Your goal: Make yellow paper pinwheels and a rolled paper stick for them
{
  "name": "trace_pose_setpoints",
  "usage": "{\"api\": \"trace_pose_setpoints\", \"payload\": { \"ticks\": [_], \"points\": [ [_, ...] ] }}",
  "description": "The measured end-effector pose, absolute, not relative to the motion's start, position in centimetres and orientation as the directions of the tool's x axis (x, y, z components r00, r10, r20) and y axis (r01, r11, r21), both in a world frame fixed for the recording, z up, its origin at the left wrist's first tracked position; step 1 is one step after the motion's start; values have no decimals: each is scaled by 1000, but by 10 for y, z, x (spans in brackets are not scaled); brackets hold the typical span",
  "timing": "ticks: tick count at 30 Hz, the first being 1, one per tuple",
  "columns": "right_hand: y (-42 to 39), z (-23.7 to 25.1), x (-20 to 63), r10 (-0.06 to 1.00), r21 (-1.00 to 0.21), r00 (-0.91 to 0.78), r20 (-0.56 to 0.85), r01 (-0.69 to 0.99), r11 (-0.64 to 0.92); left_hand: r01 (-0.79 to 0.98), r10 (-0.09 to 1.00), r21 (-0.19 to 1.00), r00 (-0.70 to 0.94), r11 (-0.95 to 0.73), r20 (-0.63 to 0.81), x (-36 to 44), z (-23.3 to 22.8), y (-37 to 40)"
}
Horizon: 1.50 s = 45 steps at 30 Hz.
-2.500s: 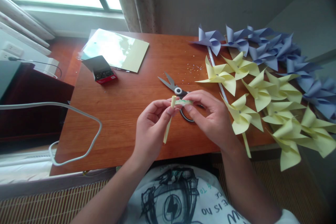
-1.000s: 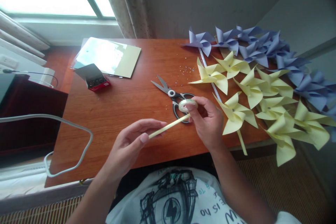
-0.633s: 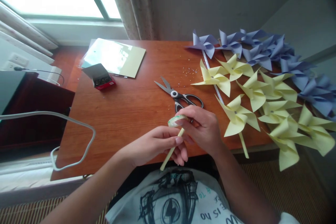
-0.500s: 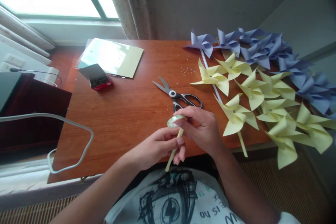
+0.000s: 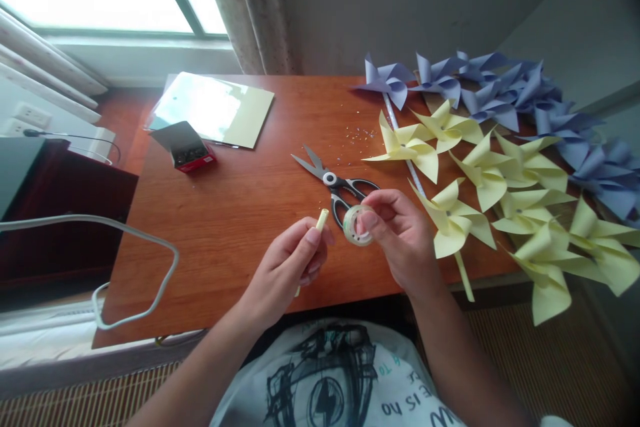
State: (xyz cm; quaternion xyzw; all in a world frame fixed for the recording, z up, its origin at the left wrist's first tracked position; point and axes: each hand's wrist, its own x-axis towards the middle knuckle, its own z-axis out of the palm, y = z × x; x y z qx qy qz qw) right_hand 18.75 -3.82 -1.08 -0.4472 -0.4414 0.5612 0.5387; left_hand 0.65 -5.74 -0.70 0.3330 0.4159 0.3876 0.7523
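The person's left hand (image 5: 290, 267) is closing its grip around a rolled pale-yellow paper stick (image 5: 320, 221), the thumb pressing it against the curled fingers so that the stick's upper end is poking out above the thumb, tilted toward the right, while a short bit of its lower end is showing below the hand. The right hand (image 5: 400, 233) is pinching a small roll of clear tape (image 5: 356, 225) between thumb and fingertips, holding it on edge with its open ring facing the camera, just beside the stick's tip but apart from it. Both hands are hovering above the near part of the wooden counter (image 5: 235, 200). Directly behind the tape, black-handled scissors (image 5: 334, 181) are lying flat on the counter with blades open and pointing to the far left. To the right, yellow paper pinwheels (image 5: 480, 173) are lying in an overlapping cluster, and blue pinwheels (image 5: 500, 90) are spreading behind them along the far right edge. At the far left of the counter a small red box (image 5: 186, 147) with its lid open is sitting just in front of a sheet of yellow paper (image 5: 215, 107).
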Motion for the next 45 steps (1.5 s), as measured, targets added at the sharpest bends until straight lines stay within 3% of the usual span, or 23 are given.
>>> {"api": "trace_pose_setpoints", "payload": {
  "ticks": [12, 26, 36, 40, 45],
  "points": [
    [-43, -12, 183, 970, -949, -178, -164, -241, -205, -300, 944, 899, 183, 319, -274, 19, -9, -55],
    [-44, -14, 181, 949, -917, -246, -197, -297, -267, -251, 961, 934, 182, 252, -211, 21, -11, -55],
    [-42, -14, 181, 935, -861, -268, -232, -391, -325, -32, 992, 998, 108, 61, -58, 17, -13, -64],
    [-40, -14, 180, 919, -832, -290, -268, -411, -372, -114, 987, 991, 155, 69, -51, 16, -11, -64],
    [-38, -12, 182, 816, -724, -472, -333, -427, -542, -294, 905, 917, 402, 270, -138, 11, -5, -56]
  ]
}}
